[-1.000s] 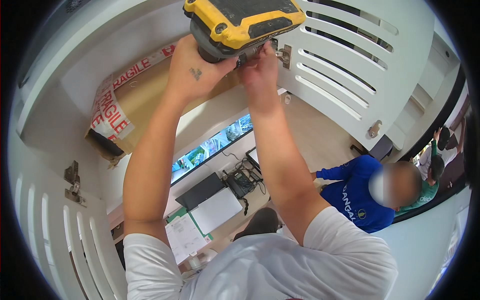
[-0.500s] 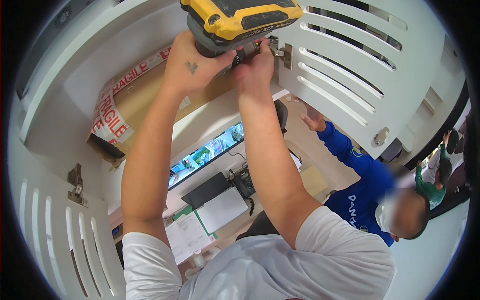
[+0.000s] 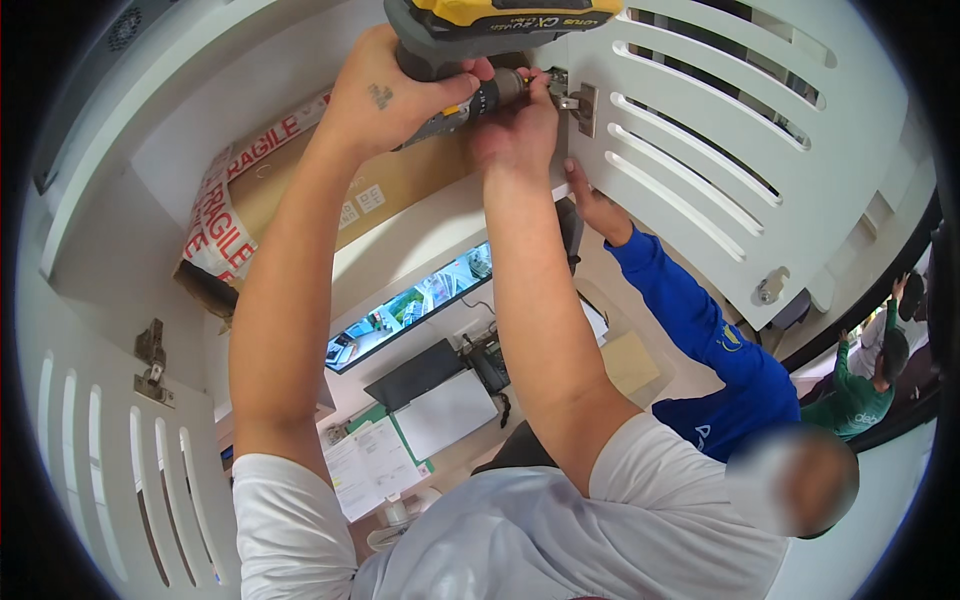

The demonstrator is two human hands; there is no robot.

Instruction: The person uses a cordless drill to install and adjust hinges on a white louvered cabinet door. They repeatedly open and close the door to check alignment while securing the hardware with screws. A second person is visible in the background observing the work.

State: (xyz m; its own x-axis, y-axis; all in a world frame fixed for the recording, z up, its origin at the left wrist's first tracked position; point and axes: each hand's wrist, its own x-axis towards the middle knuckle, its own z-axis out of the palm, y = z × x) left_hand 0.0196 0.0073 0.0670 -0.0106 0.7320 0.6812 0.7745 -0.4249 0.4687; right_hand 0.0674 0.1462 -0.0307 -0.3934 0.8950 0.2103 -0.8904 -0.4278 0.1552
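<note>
My left hand (image 3: 385, 95) grips the handle of a yellow and grey cordless drill (image 3: 495, 30) held overhead. My right hand (image 3: 515, 125) is closed around the drill's chuck and bit end, steadying it against a metal hinge (image 3: 575, 100) on a white slatted cabinet door (image 3: 720, 160). Both arms reach upward from my white T-shirt. A co-worker in a blue sleeve (image 3: 690, 320) presses a hand (image 3: 590, 205) against the door's lower edge, just below the hinge.
An open white wall cabinet (image 3: 180, 150) holds a cardboard box (image 3: 300, 190) sealed with red-and-white tape. Another slatted door (image 3: 110, 470) with a hinge hangs at left. Below are a monitor (image 3: 410, 305), a desk phone, papers. A person in green (image 3: 860, 390) stands far right.
The drill has tilted so its nose points at the door hinge. The co-worker in blue moved closer and now holds a hand against the door.
</note>
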